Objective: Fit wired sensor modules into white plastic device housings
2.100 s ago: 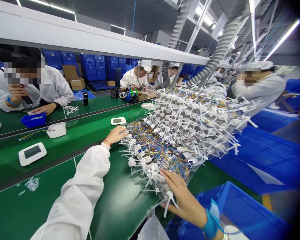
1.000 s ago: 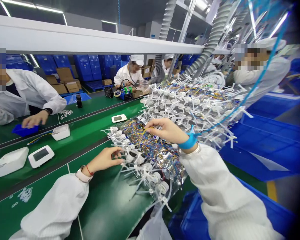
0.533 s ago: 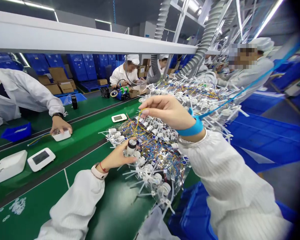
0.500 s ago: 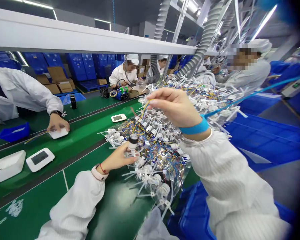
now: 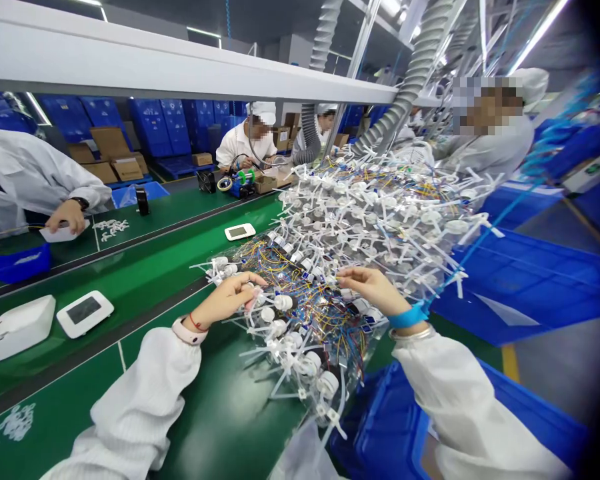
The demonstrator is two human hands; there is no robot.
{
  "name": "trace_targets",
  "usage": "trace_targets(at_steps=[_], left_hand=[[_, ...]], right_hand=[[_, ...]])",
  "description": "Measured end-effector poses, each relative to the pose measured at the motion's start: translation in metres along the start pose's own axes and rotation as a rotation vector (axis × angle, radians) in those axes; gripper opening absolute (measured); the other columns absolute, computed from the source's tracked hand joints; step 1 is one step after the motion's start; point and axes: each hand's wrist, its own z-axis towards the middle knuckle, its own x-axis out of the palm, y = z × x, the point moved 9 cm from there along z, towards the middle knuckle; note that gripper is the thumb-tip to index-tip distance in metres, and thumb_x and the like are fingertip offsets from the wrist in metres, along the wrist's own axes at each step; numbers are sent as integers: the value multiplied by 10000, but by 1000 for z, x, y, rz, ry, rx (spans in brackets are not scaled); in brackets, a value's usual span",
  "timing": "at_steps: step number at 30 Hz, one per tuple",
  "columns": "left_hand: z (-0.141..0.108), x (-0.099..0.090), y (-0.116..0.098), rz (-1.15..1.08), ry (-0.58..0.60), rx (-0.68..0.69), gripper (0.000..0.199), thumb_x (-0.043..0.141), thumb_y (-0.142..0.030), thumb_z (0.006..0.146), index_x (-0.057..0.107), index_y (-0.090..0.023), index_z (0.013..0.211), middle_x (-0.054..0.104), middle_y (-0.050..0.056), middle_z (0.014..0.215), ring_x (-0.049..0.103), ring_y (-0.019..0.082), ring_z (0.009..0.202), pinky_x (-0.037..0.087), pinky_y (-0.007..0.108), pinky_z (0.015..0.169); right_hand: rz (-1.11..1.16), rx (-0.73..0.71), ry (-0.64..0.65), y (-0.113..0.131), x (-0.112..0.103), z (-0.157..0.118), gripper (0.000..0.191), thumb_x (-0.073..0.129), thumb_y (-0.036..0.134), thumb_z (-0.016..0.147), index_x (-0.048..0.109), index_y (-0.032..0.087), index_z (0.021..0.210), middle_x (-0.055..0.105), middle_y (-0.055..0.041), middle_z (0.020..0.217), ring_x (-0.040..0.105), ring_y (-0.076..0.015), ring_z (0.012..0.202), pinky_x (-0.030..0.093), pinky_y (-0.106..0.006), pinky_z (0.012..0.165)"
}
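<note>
My left hand [image 5: 229, 298] is over the near left part of a pile, its fingers stretched out and the thumb apart, with nothing visibly held. Just right of its fingertips lies a white cylinder with a black end [image 5: 283, 302]. My right hand [image 5: 373, 288], a blue strap round its wrist, pinches thin wires at the pile's middle; their lower run is lost among other leads. Around both hands spread yellow, blue and red wires [image 5: 275, 267], white plastic arms and several white cylinders, such as one at the front [image 5: 327, 383], on clear plastic.
On the green belt [image 5: 180, 267] are a white display unit [image 5: 85, 313], a white housing [image 5: 17, 327] and a farther display unit [image 5: 240, 231]. A co-worker's hand [image 5: 67, 217] holds a white part at left. Blue bins [image 5: 380, 427] stand at right; a blue coiled cord [image 5: 510, 207] runs from my strap.
The black-ended cylinder has left my left hand for the pile, and that hand has opened. My right hand has come down from its raised position. The co-worker's hand has drawn back with the white part.
</note>
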Motion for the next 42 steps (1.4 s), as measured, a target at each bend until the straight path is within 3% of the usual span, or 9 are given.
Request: trace_targets(at_steps=[4, 8, 13, 18, 21, 25, 32, 36, 42], left_hand=[[3, -4, 5, 37, -67, 30, 309, 456, -391, 848, 505, -138, 1019, 457, -48, 539, 442, 93, 507, 358, 208, 533], [-8, -13, -11, 353, -208, 95, 208, 474, -311, 839, 574, -159, 941, 537, -16, 631, 493, 111, 590, 381, 223, 592], [-16, 0, -37, 413, -175, 249, 147, 497, -238, 826, 618, -161, 861, 642, 45, 853, 579, 155, 785, 427, 259, 743], [-19, 2, -39, 336, -118, 291, 287, 506, -235, 824, 570, -171, 1096, 627, 53, 870, 566, 154, 799, 433, 273, 775], [-21, -17, -33, 253, -192, 268, 405, 499, -262, 836, 461, -174, 1230, 604, 48, 861, 552, 144, 792, 430, 273, 782], [-25, -56, -20, 236, -355, 209, 361, 515, -315, 831, 524, -168, 1160, 585, 44, 845, 540, 144, 787, 427, 258, 755], [-33, -97, 1, 220, -516, 120, 314, 553, -337, 802, 587, -157, 1057, 585, 38, 848, 538, 141, 761, 431, 239, 691], [-28, -78, -5, 236, -471, 149, 283, 545, -326, 809, 604, -159, 1030, 617, 54, 887, 559, 156, 785, 442, 262, 724], [5, -5, -30, 197, -307, 298, 342, 548, -279, 814, 535, -167, 1137, 594, 84, 1098, 551, 186, 977, 433, 297, 852]], right_hand=[[-333, -103, -23, 10, 1, -12, 368, 604, 457, 683, 638, 146, 876, 658, -99, 842, 608, -262, 799, 467, -415, 753], [-401, -371, -155, 66, 12, -32, 292, 559, 406, 774, 619, 169, 934, 610, -116, 993, 552, -267, 968, 420, -426, 866], [-274, -614, 156, 122, 100, -43, 320, 527, 338, 831, 546, 178, 1107, 603, -102, 1044, 550, -217, 967, 432, -371, 852], [-228, -591, 373, 127, 157, -20, 322, 527, 214, 770, 554, 155, 1085, 638, -52, 856, 569, -163, 707, 454, -295, 670], [-49, -431, 396, 113, 150, 4, 176, 525, 220, 752, 593, 143, 894, 622, -15, 702, 534, -120, 571, 429, -244, 556], [259, -233, 337, 96, 116, 25, 270, 628, 335, 712, 563, 140, 886, 650, -43, 778, 601, -144, 689, 466, -265, 641], [396, -220, 286, 97, 80, 19, 335, 668, 352, 712, 552, 163, 963, 644, -59, 896, 595, -155, 822, 448, -300, 778], [523, -220, 244, 101, 74, 7, 396, 606, 378, 740, 514, 187, 1074, 590, -33, 821, 556, -150, 744, 440, -297, 702], [646, -195, 133, 103, 78, -4, 379, 461, 412, 727, 492, 221, 1052, 360, 23, 600, 398, -146, 535, 381, -307, 529]])
